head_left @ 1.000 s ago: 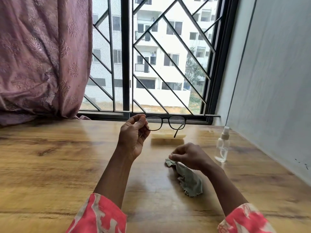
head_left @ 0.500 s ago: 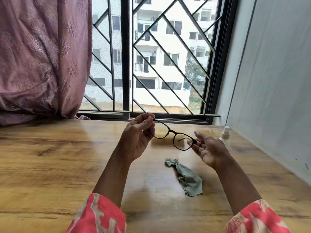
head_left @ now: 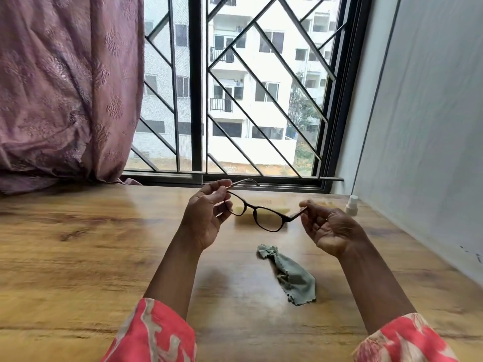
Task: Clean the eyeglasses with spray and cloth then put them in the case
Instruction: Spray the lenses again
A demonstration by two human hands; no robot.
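While held up above the wooden table (head_left: 78,244) at mid-frame, eyeglasses (head_left: 257,214) stretched between both hands, long axis slanting from upper left down to lower right. Left hand (head_left: 206,218) pinching one temple arm, right hand (head_left: 326,228) pinching the other. Green cloth (head_left: 292,275) lying crumpled below. Yellow case (head_left: 261,209) behind the frames. Spray bottle (head_left: 351,205) standing at right, partly hidden.

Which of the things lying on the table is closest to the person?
The crumpled grey-green cloth, lying between the forearms. The yellowish case and the spray bottle sit farther back, near the window.
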